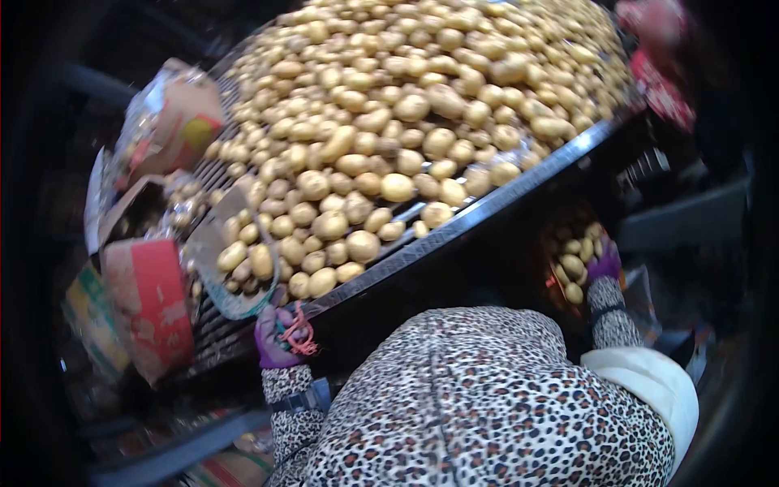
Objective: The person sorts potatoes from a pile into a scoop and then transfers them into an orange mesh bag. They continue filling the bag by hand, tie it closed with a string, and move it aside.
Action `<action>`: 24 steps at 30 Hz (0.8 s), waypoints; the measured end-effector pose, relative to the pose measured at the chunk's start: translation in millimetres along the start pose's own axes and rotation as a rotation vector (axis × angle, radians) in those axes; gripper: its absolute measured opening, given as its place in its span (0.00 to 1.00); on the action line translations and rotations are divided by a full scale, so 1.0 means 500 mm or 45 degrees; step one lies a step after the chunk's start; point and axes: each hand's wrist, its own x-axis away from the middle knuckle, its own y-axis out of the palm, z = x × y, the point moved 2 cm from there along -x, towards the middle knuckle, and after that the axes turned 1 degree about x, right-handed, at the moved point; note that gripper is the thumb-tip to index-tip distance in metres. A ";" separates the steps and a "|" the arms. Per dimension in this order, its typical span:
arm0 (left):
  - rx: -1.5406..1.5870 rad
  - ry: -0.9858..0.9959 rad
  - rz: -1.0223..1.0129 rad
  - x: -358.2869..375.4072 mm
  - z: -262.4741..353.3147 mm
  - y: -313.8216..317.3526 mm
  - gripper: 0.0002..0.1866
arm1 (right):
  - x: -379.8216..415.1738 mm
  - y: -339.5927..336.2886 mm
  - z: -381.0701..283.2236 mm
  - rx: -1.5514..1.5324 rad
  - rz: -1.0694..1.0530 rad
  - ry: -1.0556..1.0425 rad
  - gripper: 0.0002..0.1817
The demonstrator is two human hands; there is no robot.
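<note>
My left hand [278, 334], in a purple glove, is closed at the front edge of the sorting table, with pink strings [301, 331] bunched at its fingers. Just above it lies a scoop-like container [231, 304] with a pale green rim and potatoes in it. Lower right, my right hand [604, 261], also in a purple glove, is at the side of a container of potatoes [572, 265]. Its fingers are partly hidden and blurred, so their grip is unclear. A large heap of potatoes [398, 105] covers the slatted table behind.
The metal table edge [487, 203] runs diagonally in front of me. At the left stand a red and brown cardboard box [150, 300] and a plastic-wrapped carton [182, 122]. Part of another person in red [661, 89] shows at the upper right.
</note>
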 end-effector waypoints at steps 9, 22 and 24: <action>-0.200 0.149 0.058 0.017 0.022 0.020 0.23 | -0.163 -0.130 -0.068 -0.240 0.154 0.004 0.33; -0.332 0.238 0.189 0.041 0.038 -0.019 0.26 | -0.214 -0.324 -0.599 -0.403 0.376 -0.985 0.26; -0.290 0.230 0.269 0.044 0.037 -0.039 0.27 | -0.213 -0.313 -0.612 -0.447 0.266 -1.041 0.23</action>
